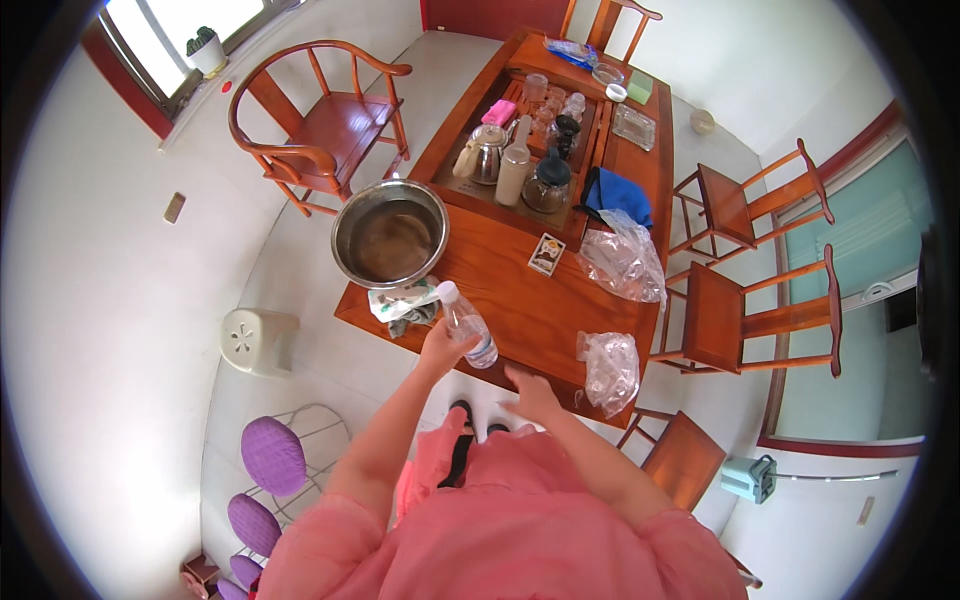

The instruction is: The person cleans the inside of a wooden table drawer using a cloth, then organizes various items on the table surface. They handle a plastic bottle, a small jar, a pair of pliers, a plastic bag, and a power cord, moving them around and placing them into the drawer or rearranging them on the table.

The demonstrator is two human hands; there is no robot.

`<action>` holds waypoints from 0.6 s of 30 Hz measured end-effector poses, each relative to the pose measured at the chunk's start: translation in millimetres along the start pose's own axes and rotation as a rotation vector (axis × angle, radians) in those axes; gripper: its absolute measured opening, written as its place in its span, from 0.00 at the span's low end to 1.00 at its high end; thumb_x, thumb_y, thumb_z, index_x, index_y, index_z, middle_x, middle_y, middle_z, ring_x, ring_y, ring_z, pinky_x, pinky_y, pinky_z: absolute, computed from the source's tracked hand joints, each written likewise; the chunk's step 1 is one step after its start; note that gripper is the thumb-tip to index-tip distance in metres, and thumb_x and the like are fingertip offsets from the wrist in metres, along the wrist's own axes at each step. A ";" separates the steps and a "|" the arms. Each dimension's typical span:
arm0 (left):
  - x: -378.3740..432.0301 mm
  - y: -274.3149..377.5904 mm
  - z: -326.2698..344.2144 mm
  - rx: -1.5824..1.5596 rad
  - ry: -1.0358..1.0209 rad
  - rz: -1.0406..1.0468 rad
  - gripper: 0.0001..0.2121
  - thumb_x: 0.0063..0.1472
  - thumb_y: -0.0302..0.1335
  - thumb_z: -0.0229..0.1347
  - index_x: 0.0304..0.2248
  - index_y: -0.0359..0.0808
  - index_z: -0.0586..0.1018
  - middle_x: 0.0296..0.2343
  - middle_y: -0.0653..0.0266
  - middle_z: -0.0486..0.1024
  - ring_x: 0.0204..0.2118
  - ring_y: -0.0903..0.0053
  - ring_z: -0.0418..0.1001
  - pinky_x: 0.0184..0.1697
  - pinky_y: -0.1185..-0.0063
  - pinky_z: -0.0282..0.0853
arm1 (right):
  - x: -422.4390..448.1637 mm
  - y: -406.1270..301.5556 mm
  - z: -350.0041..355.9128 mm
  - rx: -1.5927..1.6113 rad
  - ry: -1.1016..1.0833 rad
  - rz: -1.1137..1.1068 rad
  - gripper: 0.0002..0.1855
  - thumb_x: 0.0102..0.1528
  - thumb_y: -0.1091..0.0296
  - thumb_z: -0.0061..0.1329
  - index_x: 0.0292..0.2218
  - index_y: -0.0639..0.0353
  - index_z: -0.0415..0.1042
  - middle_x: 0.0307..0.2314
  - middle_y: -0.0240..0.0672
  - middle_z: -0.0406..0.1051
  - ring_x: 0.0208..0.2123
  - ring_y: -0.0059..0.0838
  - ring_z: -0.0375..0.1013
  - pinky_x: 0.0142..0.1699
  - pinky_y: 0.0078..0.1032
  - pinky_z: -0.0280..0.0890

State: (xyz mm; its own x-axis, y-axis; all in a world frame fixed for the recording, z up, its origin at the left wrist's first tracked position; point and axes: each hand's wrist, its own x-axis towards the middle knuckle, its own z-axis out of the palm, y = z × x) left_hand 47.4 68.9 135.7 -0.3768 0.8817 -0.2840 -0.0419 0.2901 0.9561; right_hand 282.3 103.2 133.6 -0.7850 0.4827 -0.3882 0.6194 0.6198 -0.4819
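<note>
A clear plastic bottle [471,334] with a pale cap leans in my left hand [444,351], whose fingers wrap around its lower half. Beyond the table's near edge, my right hand [534,394] is held low with fingers apart and nothing in it. To the left, a steel basin [343,247] of brownish liquid stands at the table corner. A white-and-green plastic packet [397,301] and a grey cloth [411,321] lie between the basin and the bottle. Crumpled clear plastic [609,371] rests on the table to the right of my right hand.
The wooden tea table [517,319] bears a small printed box [547,254], a plastic bag [621,259] and a blue cloth [616,196]. Farther back stand a metal kettle [489,154] and a glass pot [545,193]. Wooden chairs [712,319] line the right side; a plastic stool [255,341] is left.
</note>
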 end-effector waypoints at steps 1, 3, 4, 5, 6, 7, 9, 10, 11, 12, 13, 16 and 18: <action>1.5 8.2 2.3 -0.081 -0.054 -0.039 0.23 0.48 0.31 0.63 0.42 0.31 0.70 0.34 0.63 0.75 0.37 0.77 0.73 0.42 0.79 0.67 | 6.0 -2.2 -13.6 0.191 0.186 0.011 0.53 0.39 0.57 0.61 0.59 0.64 0.45 0.55 0.49 0.52 0.58 0.44 0.52 0.58 0.37 0.52; -3.1 28.0 14.0 -0.092 -0.073 -0.064 0.21 0.49 0.31 0.62 0.41 0.31 0.72 0.34 0.63 0.75 0.37 0.79 0.73 0.41 0.79 0.68 | 21.8 -7.4 -32.6 0.492 0.436 -0.042 0.51 0.40 0.59 0.63 0.58 0.63 0.48 0.53 0.47 0.56 0.56 0.41 0.56 0.57 0.34 0.54; -4.2 39.0 20.1 -0.097 -0.090 -0.075 0.21 0.49 0.31 0.62 0.41 0.31 0.72 0.34 0.63 0.75 0.37 0.79 0.73 0.41 0.79 0.68 | 30.5 -12.8 -39.1 0.604 0.500 -0.105 0.49 0.41 0.61 0.63 0.57 0.62 0.49 0.52 0.46 0.57 0.54 0.39 0.58 0.56 0.33 0.55; -6.1 50.0 26.9 -0.103 -0.107 -0.086 0.21 0.49 0.31 0.62 0.40 0.31 0.72 0.34 0.63 0.75 0.37 0.79 0.73 0.41 0.79 0.68 | 36.9 -15.8 -44.5 0.715 0.564 -0.169 0.46 0.42 0.62 0.62 0.57 0.62 0.51 0.51 0.44 0.59 0.53 0.38 0.60 0.55 0.31 0.56; -10.5 62.3 33.4 -0.032 -0.096 -0.078 0.18 0.51 0.32 0.60 0.39 0.30 0.74 0.33 0.62 0.75 0.36 0.79 0.73 0.40 0.80 0.68 | 40.9 -17.0 -49.5 0.781 0.558 -0.162 0.45 0.42 0.64 0.62 0.56 0.62 0.53 0.49 0.43 0.60 0.51 0.37 0.62 0.54 0.30 0.58; -8.0 64.9 35.3 0.001 -0.156 -0.052 0.17 0.52 0.32 0.59 0.39 0.30 0.74 0.32 0.62 0.76 0.36 0.79 0.73 0.39 0.80 0.68 | 43.6 -17.1 -54.1 0.847 0.552 -0.155 0.44 0.42 0.66 0.62 0.55 0.62 0.54 0.48 0.43 0.62 0.50 0.36 0.63 0.53 0.29 0.59; 2.7 73.3 32.7 0.068 -0.270 0.005 0.16 0.54 0.32 0.57 0.38 0.30 0.74 0.31 0.62 0.76 0.34 0.79 0.73 0.38 0.80 0.68 | 44.9 -10.6 -64.7 1.060 0.398 -0.126 0.42 0.42 0.68 0.62 0.55 0.62 0.55 0.46 0.40 0.64 0.47 0.33 0.65 0.50 0.27 0.61; 14.4 80.7 23.6 0.152 -0.296 0.002 0.16 0.56 0.32 0.55 0.40 0.29 0.74 0.31 0.61 0.75 0.34 0.78 0.73 0.38 0.80 0.67 | 42.6 0.5 -71.7 1.198 0.247 -0.097 0.41 0.43 0.68 0.61 0.55 0.61 0.55 0.45 0.38 0.64 0.45 0.30 0.66 0.50 0.26 0.62; 23.5 87.1 16.5 0.235 -0.321 -0.001 0.16 0.58 0.31 0.53 0.42 0.29 0.73 0.32 0.60 0.75 0.34 0.78 0.72 0.39 0.80 0.67 | 39.0 11.5 -78.9 1.329 0.089 -0.067 0.41 0.43 0.69 0.61 0.55 0.60 0.55 0.44 0.35 0.65 0.44 0.27 0.66 0.49 0.24 0.62; 17.1 103.6 20.4 0.149 -0.140 0.147 0.15 0.59 0.29 0.52 0.43 0.29 0.73 0.34 0.59 0.74 0.35 0.77 0.71 0.40 0.79 0.67 | 29.7 16.6 -91.9 1.310 0.001 -0.049 0.39 0.43 0.71 0.60 0.55 0.57 0.56 0.43 0.29 0.65 0.44 0.21 0.64 0.50 0.22 0.60; 7.3 128.7 24.0 0.065 0.039 0.296 0.15 0.59 0.28 0.51 0.44 0.30 0.72 0.36 0.58 0.74 0.36 0.77 0.70 0.40 0.79 0.66 | 22.1 25.0 -101.8 1.321 -0.050 -0.048 0.39 0.43 0.72 0.60 0.55 0.57 0.57 0.42 0.28 0.66 0.44 0.20 0.64 0.50 0.22 0.59; 1.7 177.7 12.2 0.281 -0.305 0.317 0.14 0.62 0.25 0.48 0.47 0.33 0.71 0.41 0.60 0.71 0.39 0.76 0.69 0.43 0.79 0.65 | 9.2 26.3 -131.2 1.396 -0.250 -0.042 0.41 0.40 0.72 0.62 0.54 0.57 0.58 0.42 0.25 0.66 0.45 0.20 0.64 0.53 0.22 0.56; 5.4 177.8 7.9 0.349 -0.366 0.285 0.14 0.61 0.24 0.49 0.47 0.35 0.71 0.40 0.61 0.71 0.40 0.76 0.69 0.43 0.79 0.65 | 12.3 34.7 -136.3 1.372 -0.317 -0.072 0.41 0.39 0.71 0.63 0.53 0.57 0.59 0.42 0.26 0.66 0.45 0.20 0.64 0.52 0.22 0.57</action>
State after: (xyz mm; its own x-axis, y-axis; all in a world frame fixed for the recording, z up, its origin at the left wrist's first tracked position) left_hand 45.1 128.2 303.6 0.0187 0.9962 -0.0849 0.3448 0.0733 0.9358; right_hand 293.0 215.1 219.2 -0.8935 0.2046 -0.3997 0.2381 -0.5388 -0.8081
